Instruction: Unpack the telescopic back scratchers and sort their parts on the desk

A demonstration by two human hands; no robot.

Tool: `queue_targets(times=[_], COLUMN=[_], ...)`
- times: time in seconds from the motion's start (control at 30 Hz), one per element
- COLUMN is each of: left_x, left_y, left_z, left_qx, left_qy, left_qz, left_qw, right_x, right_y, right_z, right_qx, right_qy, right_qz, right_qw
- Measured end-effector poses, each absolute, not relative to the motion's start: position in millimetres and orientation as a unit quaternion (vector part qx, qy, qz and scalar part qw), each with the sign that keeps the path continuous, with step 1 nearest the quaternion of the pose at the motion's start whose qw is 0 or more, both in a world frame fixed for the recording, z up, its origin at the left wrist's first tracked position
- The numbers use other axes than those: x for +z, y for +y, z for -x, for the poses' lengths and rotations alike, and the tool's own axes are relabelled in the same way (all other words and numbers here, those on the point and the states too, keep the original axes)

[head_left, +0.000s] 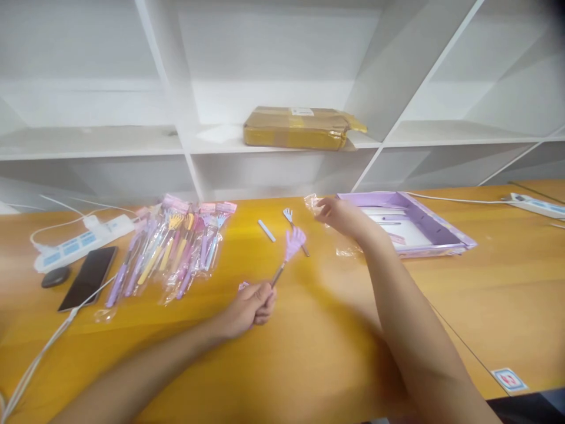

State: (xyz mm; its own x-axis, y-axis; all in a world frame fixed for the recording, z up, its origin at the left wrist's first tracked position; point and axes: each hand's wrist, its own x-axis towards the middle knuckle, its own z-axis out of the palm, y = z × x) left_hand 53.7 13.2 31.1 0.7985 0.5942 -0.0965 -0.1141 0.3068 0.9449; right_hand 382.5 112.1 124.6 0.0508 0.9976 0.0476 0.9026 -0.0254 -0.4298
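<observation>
My left hand point(251, 307) is closed around the lower end of a purple back scratcher point(293, 242), its hand-shaped head pointing up and away from me. Further back, my right hand point(339, 217) has its fingers pinched at a crumpled clear plastic wrapper point(312, 203), beside the purple box. A light-blue back scratcher head on a metal rod point(288, 215) lies behind the purple one, partly covered by it. Left of that is a separate light-blue handle piece point(266, 231). Several back scratchers in clear bags point(176, 247) are heaped to the left.
An open purple box point(435, 247) with slim items inside stands at the right. On the left lie a power strip point(83, 241), a phone point(88, 278), a black mouse-like object point(55, 277) and white cables. A taped carton point(295, 128) rests on the white shelf behind.
</observation>
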Motion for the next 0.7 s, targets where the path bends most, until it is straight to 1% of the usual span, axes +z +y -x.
queue_targets(times=[0.03,0.1,0.17,0.2,0.27,0.33,0.43,0.53,0.6,0.7], left_x=[32.3,34.8,38.8,41.9,50.8,62.3,78.9,89.5,94.7,104.8], left_y=[16.5,23.3,28.0,29.0,28.1,24.5,18.8,14.9,11.9,5.0], left_z=[-53.4,-52.1,-49.8,-48.2,-44.5,-40.7,-36.2,-32.8,-30.6,-28.4], left_qx=[0.257,0.307,0.330,0.327,0.300,0.279,0.299,0.312,0.304,0.275], left_qy=[0.223,0.231,0.235,0.230,0.219,0.215,0.247,0.248,0.213,0.173], left_qz=[-0.537,-0.527,-0.520,-0.522,-0.533,-0.539,-0.553,-0.574,-0.571,-0.551], left_qw=[0.772,0.758,0.752,0.753,0.760,0.765,0.737,0.715,0.732,0.768], right_x=[130.6,136.0,132.5,128.5,119.8,114.9,119.3,130.9,137.7,145.3], right_y=[105.2,91.0,78.6,73.8,66.9,61.7,51.2,33.4,19.7,2.2], right_z=[-367.5,-332.0,-294.9,-278.5,-254.1,-242.0,-237.0,-231.0,-224.6,-217.6], right_qx=[0.207,0.377,0.483,0.519,0.578,0.619,0.635,0.595,0.543,0.500], right_qy=[-0.715,-0.781,-0.780,-0.764,-0.712,-0.667,-0.646,-0.636,-0.635,-0.631], right_qz=[0.644,0.472,0.344,0.307,0.279,0.276,0.272,0.290,0.305,0.313], right_qw=[0.173,0.160,0.202,0.230,0.286,0.309,0.324,0.398,0.457,0.504])
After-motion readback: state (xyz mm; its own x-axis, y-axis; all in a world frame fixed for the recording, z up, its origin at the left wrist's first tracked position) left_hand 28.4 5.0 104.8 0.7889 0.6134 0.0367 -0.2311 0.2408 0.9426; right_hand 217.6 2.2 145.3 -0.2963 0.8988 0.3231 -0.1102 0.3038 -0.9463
